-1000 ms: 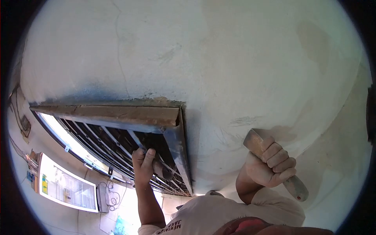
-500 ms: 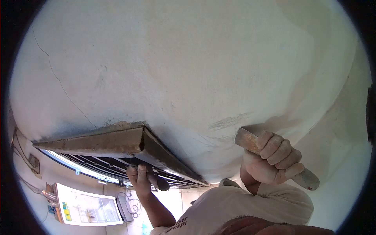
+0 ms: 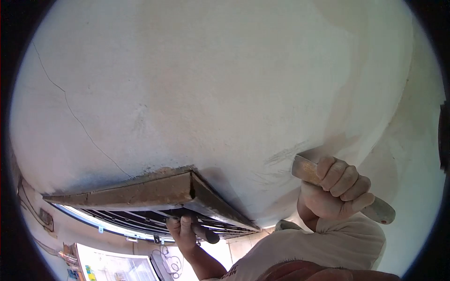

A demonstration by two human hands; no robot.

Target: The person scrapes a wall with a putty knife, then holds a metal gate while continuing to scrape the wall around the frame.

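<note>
My right hand [image 3: 344, 185] is wrapped round a putty knife [image 3: 307, 169]. Its broad, worn blade sits at the pale plastered wall [image 3: 225, 93], next to dark scratch marks, and the rounded handle end sticks out below my fist. Lower and to the left, my left hand [image 3: 183, 234] is closed on a dark rounded handle [image 3: 206, 233], in front of the window bars. The rest of that tool is hidden behind my fingers and the frame, so its kind cannot be told.
A brown window frame [image 3: 136, 194] with dark metal bars [image 3: 140, 218] juts out at lower left. A thin crack runs down the wall above it. Cables [image 3: 28, 203] hang at far left. A bright white-framed panel [image 3: 117, 264] and a coiled cord [image 3: 173, 264] lie below.
The whole view has shifted, so the window frame, wall marks and both hands appear lower or farther right. Both hands keep their grips, and the blade remains beside the scratch marks.
</note>
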